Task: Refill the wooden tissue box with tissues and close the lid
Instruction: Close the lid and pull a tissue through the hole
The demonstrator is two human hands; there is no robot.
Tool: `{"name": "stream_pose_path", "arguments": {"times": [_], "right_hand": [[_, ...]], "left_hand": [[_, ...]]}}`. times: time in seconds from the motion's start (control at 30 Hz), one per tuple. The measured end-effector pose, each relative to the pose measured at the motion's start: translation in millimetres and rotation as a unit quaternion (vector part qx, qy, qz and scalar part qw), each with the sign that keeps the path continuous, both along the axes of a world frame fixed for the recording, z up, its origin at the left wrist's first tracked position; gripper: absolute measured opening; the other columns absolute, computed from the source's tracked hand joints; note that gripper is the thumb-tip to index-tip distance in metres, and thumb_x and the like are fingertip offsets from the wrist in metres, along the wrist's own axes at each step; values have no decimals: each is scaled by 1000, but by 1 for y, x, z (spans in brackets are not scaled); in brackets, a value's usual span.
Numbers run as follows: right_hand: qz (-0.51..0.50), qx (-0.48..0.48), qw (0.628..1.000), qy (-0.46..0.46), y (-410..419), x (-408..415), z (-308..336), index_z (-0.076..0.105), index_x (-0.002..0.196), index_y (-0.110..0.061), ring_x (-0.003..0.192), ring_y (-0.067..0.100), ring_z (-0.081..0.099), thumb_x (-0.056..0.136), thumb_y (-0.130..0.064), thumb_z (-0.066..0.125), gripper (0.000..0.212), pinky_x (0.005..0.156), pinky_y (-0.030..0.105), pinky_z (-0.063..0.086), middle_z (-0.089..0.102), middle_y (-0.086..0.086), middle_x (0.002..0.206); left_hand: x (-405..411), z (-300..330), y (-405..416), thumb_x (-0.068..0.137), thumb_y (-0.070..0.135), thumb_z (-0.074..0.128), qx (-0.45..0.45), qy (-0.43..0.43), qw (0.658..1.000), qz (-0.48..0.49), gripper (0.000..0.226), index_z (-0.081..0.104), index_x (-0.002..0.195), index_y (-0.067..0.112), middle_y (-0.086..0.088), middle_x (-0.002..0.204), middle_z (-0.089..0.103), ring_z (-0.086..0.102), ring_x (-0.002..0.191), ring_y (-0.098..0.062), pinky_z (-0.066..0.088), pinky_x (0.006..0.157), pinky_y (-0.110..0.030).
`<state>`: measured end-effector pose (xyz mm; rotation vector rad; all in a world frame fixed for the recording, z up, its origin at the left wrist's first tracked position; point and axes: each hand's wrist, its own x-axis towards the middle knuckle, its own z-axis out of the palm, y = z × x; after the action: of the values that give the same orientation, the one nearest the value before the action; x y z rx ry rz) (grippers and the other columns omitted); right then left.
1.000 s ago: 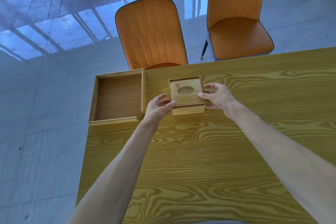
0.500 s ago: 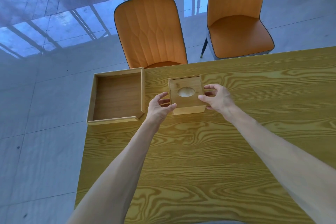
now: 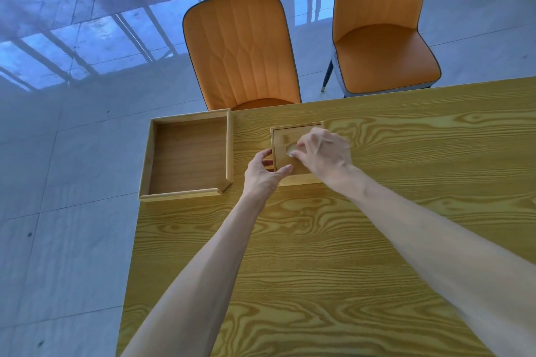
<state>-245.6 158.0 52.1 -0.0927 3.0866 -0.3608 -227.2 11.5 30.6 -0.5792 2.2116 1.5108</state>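
Wooden tissue box sits on the surface, lid on, just right of an open tray. Our left hand braces its near-left corner, fingers loosely curled. Our right hand hovers directly above, fingertips pinched at the lid's oval hole; whether they hold anything, we cannot tell.

Bare table near side of both hands, wide open; same right of right hand. Left of left hand: narrow strip, then wooden tray wall blocks. Tissue box fills gap between hands. Beyond hands: short table strip, then orange chair back at edge
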Motion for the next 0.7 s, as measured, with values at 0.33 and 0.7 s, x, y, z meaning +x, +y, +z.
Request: {"name": "stream_pose_path", "arguments": {"times": [0.33,0.7], "right_hand": [[83,65,994,-19,-9,-16,-5,70,107,-12,85,22,69,96,-16,60,15,66,29,53,66,6,105],[197,116,972,-60,-3,-15,8,57,99,-6,73,19,48,97,0,48,12,60,27,46,57,10,102]], "left_hand": [[0,-2,0,78,26,82,-11,14,1000,-7,73,47,142,23,-2,124,61,61,112,-21,51,96,-37],[2,-4,-2,79,28,82,-2,21,1000,-8,73,46,143,25,0,124,60,61,110,-20,52,89,-33]]}}
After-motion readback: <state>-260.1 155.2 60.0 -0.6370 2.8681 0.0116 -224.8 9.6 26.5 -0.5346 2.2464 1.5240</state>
